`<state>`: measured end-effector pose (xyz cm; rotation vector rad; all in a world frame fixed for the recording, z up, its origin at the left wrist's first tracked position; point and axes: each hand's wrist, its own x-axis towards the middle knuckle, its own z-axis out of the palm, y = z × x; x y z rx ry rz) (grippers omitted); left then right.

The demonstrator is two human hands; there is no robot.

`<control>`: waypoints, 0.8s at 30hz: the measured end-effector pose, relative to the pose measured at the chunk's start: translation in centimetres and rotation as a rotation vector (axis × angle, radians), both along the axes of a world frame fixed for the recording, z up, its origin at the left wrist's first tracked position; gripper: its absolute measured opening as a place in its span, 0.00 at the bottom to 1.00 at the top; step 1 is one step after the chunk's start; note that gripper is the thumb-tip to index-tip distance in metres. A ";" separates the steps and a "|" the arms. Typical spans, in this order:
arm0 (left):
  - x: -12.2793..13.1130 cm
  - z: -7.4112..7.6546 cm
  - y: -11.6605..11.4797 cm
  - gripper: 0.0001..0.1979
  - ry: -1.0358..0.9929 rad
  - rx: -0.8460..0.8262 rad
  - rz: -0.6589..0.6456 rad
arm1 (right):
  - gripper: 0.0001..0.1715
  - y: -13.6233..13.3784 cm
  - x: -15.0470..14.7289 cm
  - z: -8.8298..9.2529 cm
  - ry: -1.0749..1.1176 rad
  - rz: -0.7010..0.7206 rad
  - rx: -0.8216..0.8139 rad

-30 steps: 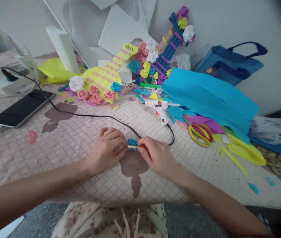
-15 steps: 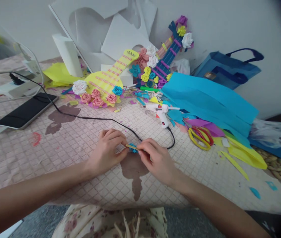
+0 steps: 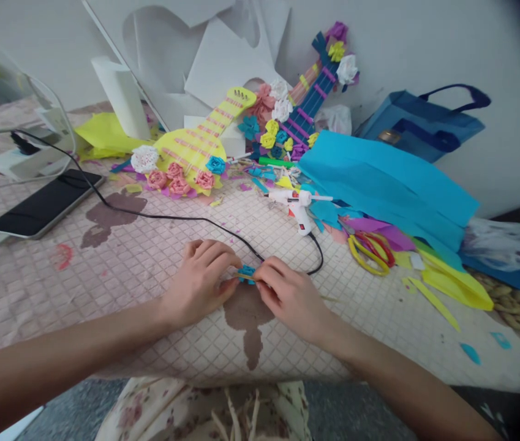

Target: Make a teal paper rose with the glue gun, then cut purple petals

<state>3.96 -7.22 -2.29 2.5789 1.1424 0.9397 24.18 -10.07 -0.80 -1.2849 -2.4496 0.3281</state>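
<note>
Both hands meet low over the tabletop [image 3: 117, 275], fingertips facing each other. The left hand [image 3: 199, 283] is curled, its thumb and forefinger pinched shut; the right hand [image 3: 287, 295] is likewise pinched shut from the opposite side. Between the two grips sits a blue paper rosette [image 3: 245, 271], with a thin stick [image 3: 242, 277] running just under it. Both grips close on this small piece; which finger presses the paper and which the stick cannot be told. The piece is held just above the cloth, over a brown patch [image 3: 247, 315] that lies directly below the grip.

A black cable [image 3: 163, 217] passes close behind the grip and loops to a white glue gun [image 3: 294, 203] lying beyond and slightly right. Further right of the grip lie yellow-and-red scissors [image 3: 372, 251] among paper offcuts, with a stack of blue paper sheets [image 3: 388, 184] behind them and a blue bag [image 3: 420, 122] against the wall. Well beyond the grip, a yellow paper guitar [image 3: 193, 153] with rosettes lies flat, and a blue paper guitar [image 3: 308, 104] leans beside it. Far left of the grip, a dark phone [image 3: 43, 205] lies face up.
</note>
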 end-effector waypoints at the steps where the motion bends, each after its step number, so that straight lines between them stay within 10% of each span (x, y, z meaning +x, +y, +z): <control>1: 0.0 0.0 0.0 0.06 0.008 0.012 -0.016 | 0.08 0.0 0.0 -0.1 -0.010 0.001 0.005; 24: 0.4 0.3 -0.6 0.04 0.068 -0.002 -0.032 | 0.02 -0.5 -2.0 -1.1 -0.230 -0.055 0.278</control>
